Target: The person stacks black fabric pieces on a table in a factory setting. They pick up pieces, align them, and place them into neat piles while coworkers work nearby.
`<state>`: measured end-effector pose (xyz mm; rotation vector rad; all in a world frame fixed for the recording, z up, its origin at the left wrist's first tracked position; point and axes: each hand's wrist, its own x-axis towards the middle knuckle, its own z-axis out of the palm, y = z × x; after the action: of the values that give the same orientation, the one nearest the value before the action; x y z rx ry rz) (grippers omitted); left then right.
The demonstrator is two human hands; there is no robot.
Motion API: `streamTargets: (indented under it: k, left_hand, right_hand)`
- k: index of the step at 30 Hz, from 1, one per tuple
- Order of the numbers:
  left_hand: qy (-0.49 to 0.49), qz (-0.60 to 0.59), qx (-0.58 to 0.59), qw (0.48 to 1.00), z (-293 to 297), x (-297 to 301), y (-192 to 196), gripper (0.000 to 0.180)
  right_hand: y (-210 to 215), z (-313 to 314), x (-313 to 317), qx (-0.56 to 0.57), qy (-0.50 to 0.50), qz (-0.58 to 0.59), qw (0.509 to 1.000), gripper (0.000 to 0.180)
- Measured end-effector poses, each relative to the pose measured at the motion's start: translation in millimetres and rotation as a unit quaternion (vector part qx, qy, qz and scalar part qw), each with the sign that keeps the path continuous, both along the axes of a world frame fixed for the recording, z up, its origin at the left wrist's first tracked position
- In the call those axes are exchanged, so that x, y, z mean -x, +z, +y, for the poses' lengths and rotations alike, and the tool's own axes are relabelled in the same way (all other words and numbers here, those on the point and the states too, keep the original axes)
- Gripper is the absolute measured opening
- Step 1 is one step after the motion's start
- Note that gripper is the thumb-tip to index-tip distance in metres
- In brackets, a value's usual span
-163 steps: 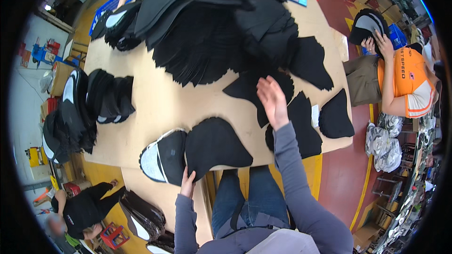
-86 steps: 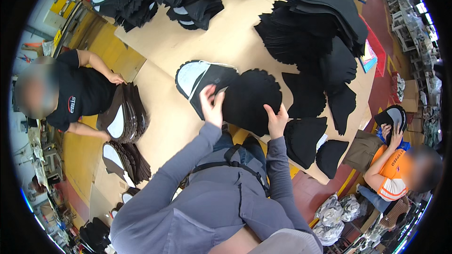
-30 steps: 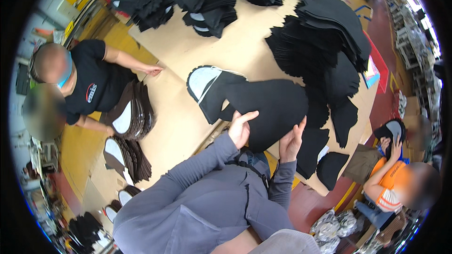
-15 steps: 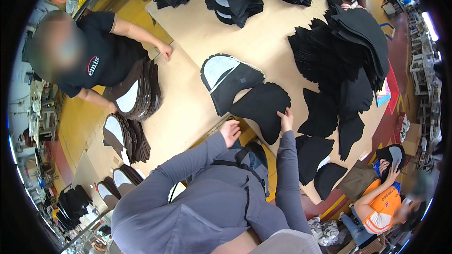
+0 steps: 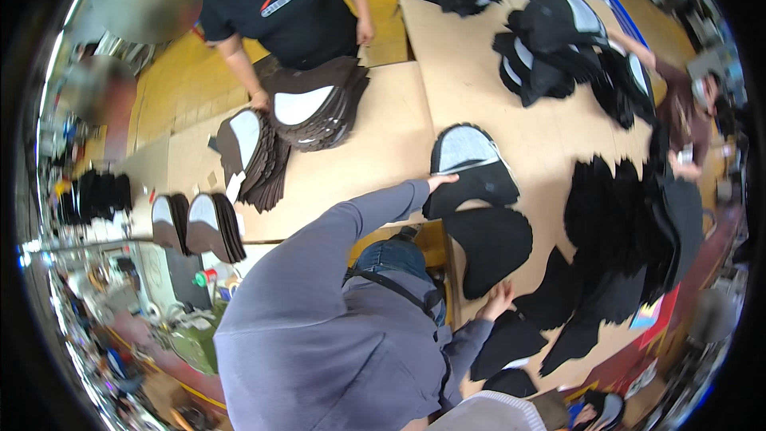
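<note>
Head view: the left hand (image 5: 441, 182), fingers laid flat together, rests on the edge of the stack of black cut panels (image 5: 471, 172) with its grey-faced top piece, where half a second ago it hung off the tabletop (image 5: 383, 144). The right hand (image 5: 499, 300), fingers spread, presses the lower edge of the single black panel (image 5: 491, 243), as before.

Bare tabletop (image 5: 550, 144) lies open between the black stacks (image 5: 550, 56) and fanned black pieces (image 5: 630, 231).

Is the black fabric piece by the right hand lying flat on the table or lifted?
Flat. The black fabric piece lies spread on the table, and the right hand rests at its lower edge without raising it.
</note>
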<state>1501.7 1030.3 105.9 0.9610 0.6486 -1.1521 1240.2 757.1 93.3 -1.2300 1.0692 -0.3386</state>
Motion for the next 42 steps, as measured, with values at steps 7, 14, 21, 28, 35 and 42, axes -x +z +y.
streamTargets:
  k: [7,14,21,28,35,42]
  left_hand:
    - [0.154,-0.028,0.064,0.986,15.4,-12.4,-22.7,0.044]
    - [0.202,-0.1,0.119,0.967,67.0,-25.9,-5.4,0.036]
    - [0.15,-0.125,0.099,0.976,138.1,60.2,-21.0,0.063]
    - [-0.002,-0.156,-0.617,0.771,201.0,60.7,-84.8,0.077]
    - [-0.032,-0.657,-0.433,0.616,-82.0,44.6,9.5,0.077]
    - [-0.278,-0.676,-0.537,0.421,-224.3,76.0,-23.7,0.049]
  right_hand:
    - [0.3,28.4,54.3,-0.082,0.02,0.08,0.993,0.033]
    - [19.5,-1.4,33.0,0.034,0.099,0.064,0.992,0.031]
    - [71.2,-18.4,28.3,0.073,0.106,-0.01,0.992,0.027]
    - [64.5,-30.3,54.9,0.021,0.039,-0.041,0.998,0.026]
    - [119.7,-166.9,49.9,0.067,-0.054,-0.094,0.992,0.024]
    - [176.8,-364.0,-39.9,-0.102,-0.171,-0.416,0.887,0.031]
